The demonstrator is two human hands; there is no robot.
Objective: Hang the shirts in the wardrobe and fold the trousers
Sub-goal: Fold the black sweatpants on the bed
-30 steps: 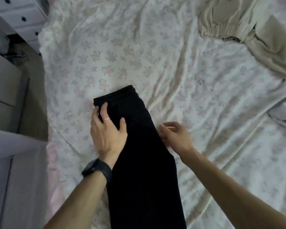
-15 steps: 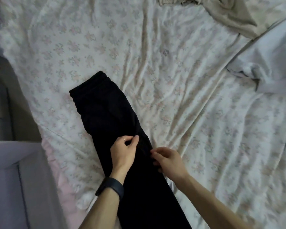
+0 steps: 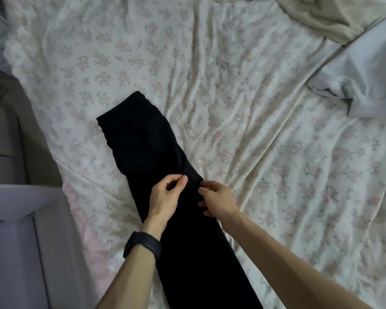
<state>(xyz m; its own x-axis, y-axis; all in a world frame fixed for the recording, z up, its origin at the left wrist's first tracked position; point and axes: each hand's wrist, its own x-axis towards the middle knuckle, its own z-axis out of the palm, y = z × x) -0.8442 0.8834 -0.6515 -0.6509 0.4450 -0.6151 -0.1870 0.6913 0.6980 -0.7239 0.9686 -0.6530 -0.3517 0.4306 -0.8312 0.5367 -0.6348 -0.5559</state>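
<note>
Fingers point(image 3: 184, 179) of the left hand point(image 3: 164, 200) meet thumb to forefinger in a pinch on the cloth of the black trousers point(image 3: 143, 139), a thin ring point(image 3: 165, 180) showing on one finger. Just beside them, the right hand point(image 3: 218, 201) lies with its fingers curled in against the right edge of the same garment; the dark fabric hides whether they hold a fold, so its grip cannot be told. Both hands sit close together at about the middle of the visible length of the trousers, not quite touching each other. A black wristband point(image 3: 143, 246) circles the left wrist, and both bare forearms reach in from the bottom of the view.

The trousers lie flat and narrow on a creased floral bedsheet point(image 3: 232, 108), waistband at the far end, the legs running diagonally out of the bottom edge. Well apart, at the top right, a beige garment point(image 3: 321, 16) lies crumpled, with a pale grey garment point(image 3: 366, 81) bunched just below it at the right edge. Grey furniture point(image 3: 9, 241) stands beside the bed at the left.
</note>
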